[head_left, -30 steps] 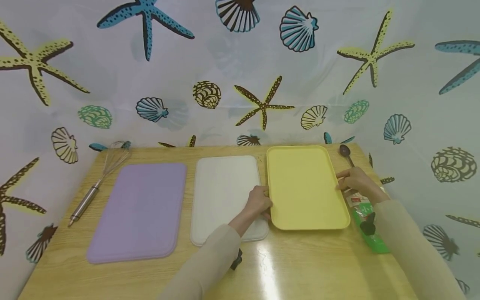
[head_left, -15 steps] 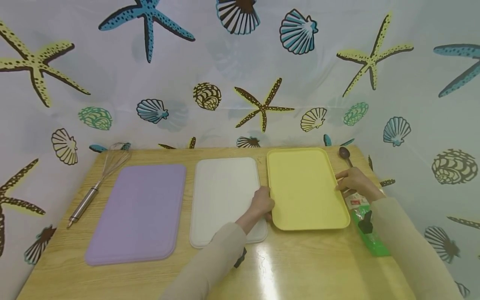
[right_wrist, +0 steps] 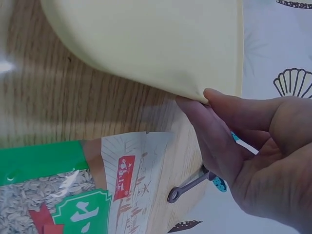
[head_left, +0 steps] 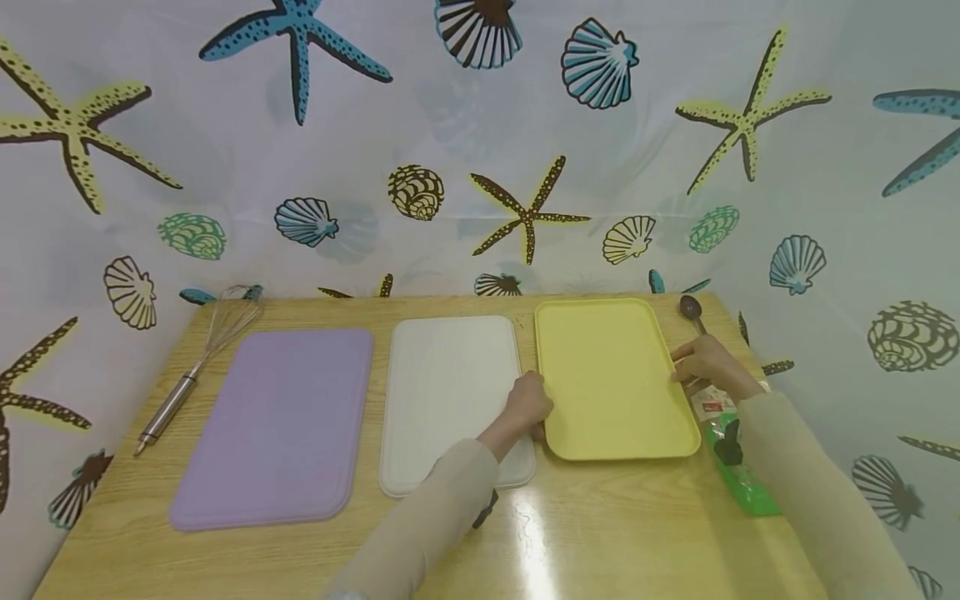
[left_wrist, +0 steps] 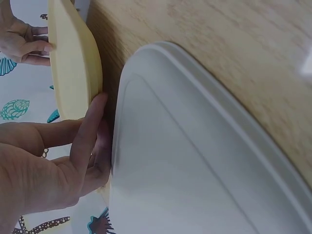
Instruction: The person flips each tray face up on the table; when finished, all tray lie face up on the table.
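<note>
A yellow rectangular tray [head_left: 607, 375] with a raised rim is at the right of the table. My left hand [head_left: 528, 400] reaches over the white tray [head_left: 450, 400] and grips the yellow tray's left rim. In the left wrist view the left fingers [left_wrist: 85, 136] lie along the outer side of that rim. My right hand [head_left: 708, 364] pinches the opposite rim, its thumb [right_wrist: 222, 100] on top and fingers underneath. A green and white bag of seeds [right_wrist: 63, 195] lies below the right hand.
A purple tray [head_left: 285, 417] lies at the left, beside a wire whisk [head_left: 187, 379] with a metal handle. A dark spoon [head_left: 690, 307] lies at the back right corner. Patterned cloth [head_left: 480, 125] stands behind the table and along its sides.
My left hand has shifted slightly right at the yellow tray's rim. The right hand keeps its hold, and the tray has hardly moved.
</note>
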A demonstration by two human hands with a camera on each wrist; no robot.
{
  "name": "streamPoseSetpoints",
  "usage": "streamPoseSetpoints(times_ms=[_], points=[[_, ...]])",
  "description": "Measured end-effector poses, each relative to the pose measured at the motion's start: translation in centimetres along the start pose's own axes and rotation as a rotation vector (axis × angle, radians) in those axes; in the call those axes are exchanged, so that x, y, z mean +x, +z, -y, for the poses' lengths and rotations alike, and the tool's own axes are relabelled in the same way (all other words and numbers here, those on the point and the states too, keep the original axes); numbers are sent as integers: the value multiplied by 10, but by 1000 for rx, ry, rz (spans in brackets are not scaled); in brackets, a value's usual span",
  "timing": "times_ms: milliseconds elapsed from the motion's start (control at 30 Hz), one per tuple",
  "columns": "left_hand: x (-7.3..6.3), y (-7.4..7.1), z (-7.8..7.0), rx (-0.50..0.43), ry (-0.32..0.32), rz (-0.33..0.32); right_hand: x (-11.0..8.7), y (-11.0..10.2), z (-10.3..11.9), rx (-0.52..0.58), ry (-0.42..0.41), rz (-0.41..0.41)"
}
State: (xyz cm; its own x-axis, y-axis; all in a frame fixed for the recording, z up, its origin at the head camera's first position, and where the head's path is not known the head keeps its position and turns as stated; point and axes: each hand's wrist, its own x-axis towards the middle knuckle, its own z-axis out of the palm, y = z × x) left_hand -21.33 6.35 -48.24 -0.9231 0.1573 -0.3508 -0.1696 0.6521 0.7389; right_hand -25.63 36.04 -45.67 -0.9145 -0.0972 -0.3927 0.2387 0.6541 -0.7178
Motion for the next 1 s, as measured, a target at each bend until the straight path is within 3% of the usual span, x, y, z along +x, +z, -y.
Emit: streamPoseSetpoints(times_ms=[300,700,1000], points=[[1,4,-5,67,7,-46,1,-2,0,-9,-28,-26],[2,6,-8,152,27,-65,15,-6,-6,-36,65,-36],[1,6,-6,157,42,-72,14,2,-7,-46,55,-30]])
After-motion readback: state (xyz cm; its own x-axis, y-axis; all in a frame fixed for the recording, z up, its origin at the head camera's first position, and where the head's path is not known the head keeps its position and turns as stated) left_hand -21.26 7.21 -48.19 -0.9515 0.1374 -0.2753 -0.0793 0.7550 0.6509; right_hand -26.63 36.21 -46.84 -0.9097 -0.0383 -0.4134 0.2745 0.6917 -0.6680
